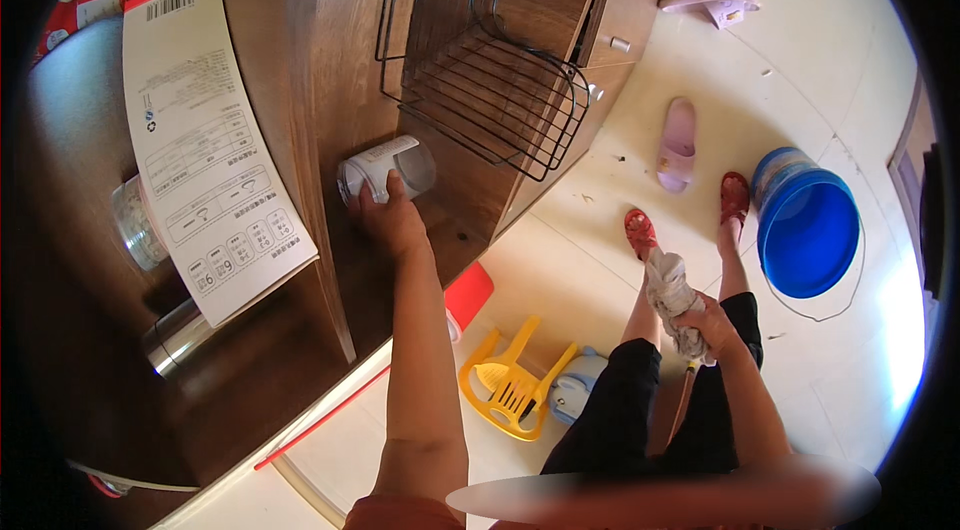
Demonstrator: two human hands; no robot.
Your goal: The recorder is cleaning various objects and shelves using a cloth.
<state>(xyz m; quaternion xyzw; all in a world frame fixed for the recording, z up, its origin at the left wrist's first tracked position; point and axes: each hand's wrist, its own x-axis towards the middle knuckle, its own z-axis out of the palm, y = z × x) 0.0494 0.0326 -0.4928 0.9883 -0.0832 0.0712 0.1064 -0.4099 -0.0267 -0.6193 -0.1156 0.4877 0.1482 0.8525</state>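
Observation:
My left hand [394,222] is shut on a clear jar [416,159] with a white label. The jar lies tipped on its side, low in a brown wooden shelf compartment [442,219]; whether it touches the board cannot be told. Just beyond it in that compartment stands a black wire rack [491,65], its bars bare. My right hand [709,324] grips a bunched grey-white cloth [671,290] in front of my legs, well away from the shelf.
Left of the upright panel, a printed box [214,155] lies above a metal cylinder [180,339] and a clear container [139,222]. A blue bucket [769,230] stands by my foot. Pink slippers [677,144] and a yellow plastic chair [514,387] are on the tiled floor.

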